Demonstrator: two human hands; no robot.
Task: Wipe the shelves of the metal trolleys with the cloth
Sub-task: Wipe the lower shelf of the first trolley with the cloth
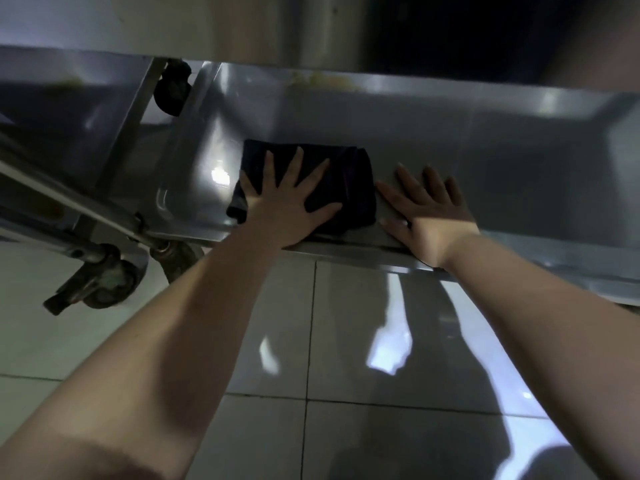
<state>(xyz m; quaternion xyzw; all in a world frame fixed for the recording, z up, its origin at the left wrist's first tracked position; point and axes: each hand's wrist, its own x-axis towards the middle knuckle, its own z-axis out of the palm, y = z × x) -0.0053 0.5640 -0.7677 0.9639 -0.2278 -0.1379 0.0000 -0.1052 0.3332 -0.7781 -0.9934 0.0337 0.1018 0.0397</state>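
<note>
A low shelf of shiny grey sheet metal point(502, 161), part of a metal trolley, runs across the view from 9 o'clock to 3 o'clock, with raised rims along its near and far edges. A dark, nearly black folded cloth point(349, 181) lies flat on this shelf just toward 12 o'clock from the middle of the view, close to the near rim. The left hand point(284, 199) presses down on the cloth's 9 o'clock half; its grip is apart, with fingers straight and spread wide, palm flat. The right hand point(429, 216) rests on the bare metal just beside the cloth at its 3 o'clock side; its grip is also apart, fingers straight and flat, holding nothing. Blurred yellowish marks point(322, 79) sit along the far rim at 12 o'clock. At 9 o'clock a second grey metal trolley point(69, 109) stands close by, and its worn castor wheel point(107, 282) shows at 8 o'clock. Glossy pale floor tiles point(346, 341) fill the view toward 6 o'clock, under both forearms.
</note>
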